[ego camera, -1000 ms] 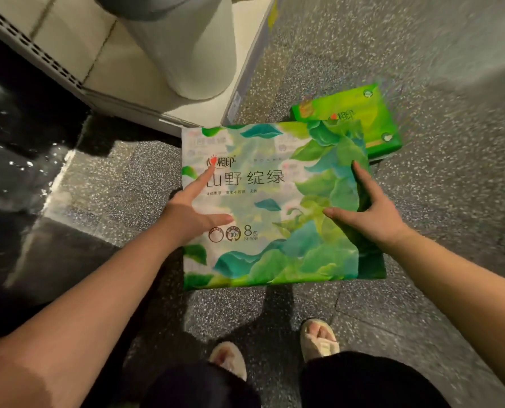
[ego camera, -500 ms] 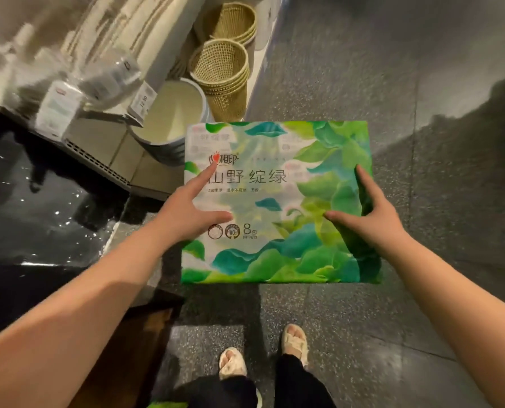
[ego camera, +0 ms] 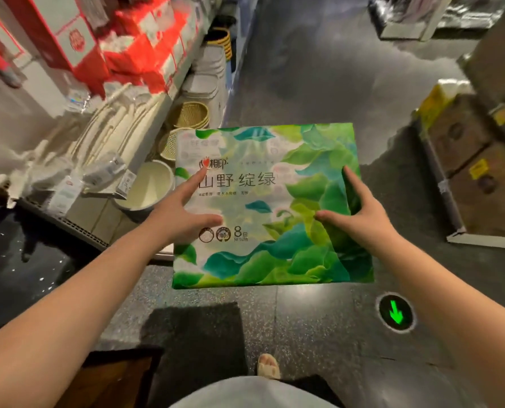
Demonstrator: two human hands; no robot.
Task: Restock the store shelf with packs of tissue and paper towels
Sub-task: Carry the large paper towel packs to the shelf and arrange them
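Two hands carry one large tissue pack [ego camera: 270, 207] flat and face-up at the centre of the frame, above the dark speckled floor [ego camera: 319, 334]. The left hand [ego camera: 180, 212] sits on the pack's left edge, index finger and thumb spread across the printed top; the right hand [ego camera: 360, 212] mirrors it on the right edge. On both, the other fingers drop out of sight over the sides, so I judge each hand to be clamping the pack between thumb and hidden fingers, though the underside grip is not visible. Holding it level by opposite edges likely keeps the soft bundle from sagging or slipping.

The pack is a broad, shallow rectangle wrapped in glossy plastic film printed with green and teal leaves and Chinese lettering; the film looks smooth and slightly puffy, so it should yield under pressure.

At the upper left of the frame, shelves [ego camera: 169, 92] hold red and white boxes [ego camera: 139, 51]. Below them stand woven baskets [ego camera: 191, 114] and a pale round tub [ego camera: 149, 187]. Brown cardboard cartons [ego camera: 475, 172] are stacked at the right edge. A round green arrow light [ego camera: 396, 313] glows in the floor at lower right.
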